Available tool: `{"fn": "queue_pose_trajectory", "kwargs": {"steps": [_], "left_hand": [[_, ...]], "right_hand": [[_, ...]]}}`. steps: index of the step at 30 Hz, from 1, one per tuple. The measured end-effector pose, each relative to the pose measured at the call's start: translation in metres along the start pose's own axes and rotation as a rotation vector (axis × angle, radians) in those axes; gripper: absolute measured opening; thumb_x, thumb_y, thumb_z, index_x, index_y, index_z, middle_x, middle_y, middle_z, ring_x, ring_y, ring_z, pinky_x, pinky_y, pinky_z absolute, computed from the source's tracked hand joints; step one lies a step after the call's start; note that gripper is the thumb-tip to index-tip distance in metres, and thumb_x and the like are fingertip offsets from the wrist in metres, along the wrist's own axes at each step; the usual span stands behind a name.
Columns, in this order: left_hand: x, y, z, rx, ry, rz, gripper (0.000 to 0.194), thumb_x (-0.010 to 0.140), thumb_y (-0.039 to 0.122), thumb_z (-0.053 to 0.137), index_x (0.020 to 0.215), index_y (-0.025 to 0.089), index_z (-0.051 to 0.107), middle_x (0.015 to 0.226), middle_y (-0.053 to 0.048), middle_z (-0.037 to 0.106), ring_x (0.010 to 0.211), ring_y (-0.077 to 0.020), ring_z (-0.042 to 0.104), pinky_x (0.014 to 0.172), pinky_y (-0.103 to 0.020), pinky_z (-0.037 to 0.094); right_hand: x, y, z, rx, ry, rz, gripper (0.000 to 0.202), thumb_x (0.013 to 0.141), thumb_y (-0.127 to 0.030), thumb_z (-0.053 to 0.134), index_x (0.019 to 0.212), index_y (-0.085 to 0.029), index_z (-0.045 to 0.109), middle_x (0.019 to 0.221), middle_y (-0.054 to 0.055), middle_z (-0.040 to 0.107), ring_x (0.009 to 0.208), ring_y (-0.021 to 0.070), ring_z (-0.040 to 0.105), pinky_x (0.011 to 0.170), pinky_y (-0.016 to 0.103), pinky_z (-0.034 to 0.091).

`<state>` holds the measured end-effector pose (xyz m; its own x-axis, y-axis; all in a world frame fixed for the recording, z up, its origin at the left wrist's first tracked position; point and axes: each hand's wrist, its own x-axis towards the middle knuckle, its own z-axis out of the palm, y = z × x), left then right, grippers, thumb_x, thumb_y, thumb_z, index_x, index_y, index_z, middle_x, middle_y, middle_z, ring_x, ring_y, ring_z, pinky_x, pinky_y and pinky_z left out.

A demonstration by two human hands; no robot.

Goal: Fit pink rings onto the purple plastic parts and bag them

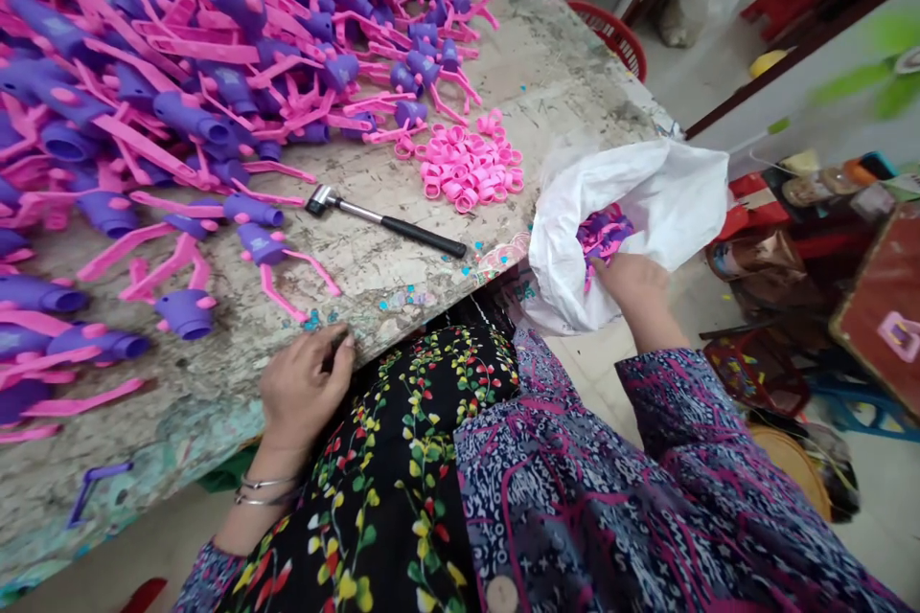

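At the table edge (pixel 374 330), the left hand (pixel 306 380) was half-curled; whether light-looking parts (pixel 608 230), probably best end-pinched, were gripped by the right hand (pixel 634 285) couldn't be told.

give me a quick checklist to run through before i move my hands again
1. Left hand free: ok, it rests at the table edge with no piece showing in it.
2. White bag open: ok, the mouth gapes and purple and pink pieces show inside.
3. Right hand gripping a piece: cannot tell, its fingers are at those pieces but partly hidden.
4. Hammer out of both hands: ok, it lies on the table, untouched.
5. Near table edge free of strays: not ok, a small purple part lies there alone.
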<state>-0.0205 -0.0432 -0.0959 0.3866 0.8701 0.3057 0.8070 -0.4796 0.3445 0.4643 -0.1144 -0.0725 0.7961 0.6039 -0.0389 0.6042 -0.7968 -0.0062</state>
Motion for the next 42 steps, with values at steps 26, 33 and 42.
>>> {"fn": "queue_pose_trajectory", "kwargs": {"steps": [26, 33, 42], "left_hand": [[-0.001, -0.001, 0.005, 0.031, 0.021, -0.002, 0.026, 0.087, 0.041, 0.057, 0.100, 0.022, 0.069, 0.080, -0.003, 0.071, 0.070, -0.0207, 0.064, 0.065, -0.030, 0.042], [0.000, 0.004, 0.001, 0.026, 0.013, 0.010, 0.027, 0.089, 0.041, 0.053, 0.100, 0.021, 0.069, 0.085, -0.005, 0.072, 0.070, -0.0210, 0.065, 0.066, -0.032, 0.043], [-0.001, 0.006, -0.003, -0.223, -0.020, -0.094, 0.022, 0.089, 0.035, 0.056, 0.099, 0.022, 0.070, 0.091, -0.003, 0.074, 0.075, -0.0181, 0.067, 0.072, -0.031, 0.048]], "right_hand": [[-0.059, 0.007, -0.117, 0.123, 0.423, -0.087, 0.036, 0.083, -0.038, 0.060, 0.110, -0.018, 0.073, 0.105, 0.015, 0.064, 0.085, 0.0244, 0.058, 0.079, 0.037, 0.043], [-0.070, -0.011, -0.112, 0.179, 0.255, -0.238, 0.032, 0.084, -0.041, 0.057, 0.098, -0.018, 0.075, 0.092, 0.013, 0.071, 0.073, 0.0232, 0.063, 0.069, 0.035, 0.044], [-0.093, -0.079, -0.094, 0.254, -0.060, -0.496, 0.036, 0.085, -0.044, 0.053, 0.100, -0.019, 0.073, 0.094, 0.010, 0.076, 0.083, 0.0283, 0.071, 0.070, 0.037, 0.052]]}}
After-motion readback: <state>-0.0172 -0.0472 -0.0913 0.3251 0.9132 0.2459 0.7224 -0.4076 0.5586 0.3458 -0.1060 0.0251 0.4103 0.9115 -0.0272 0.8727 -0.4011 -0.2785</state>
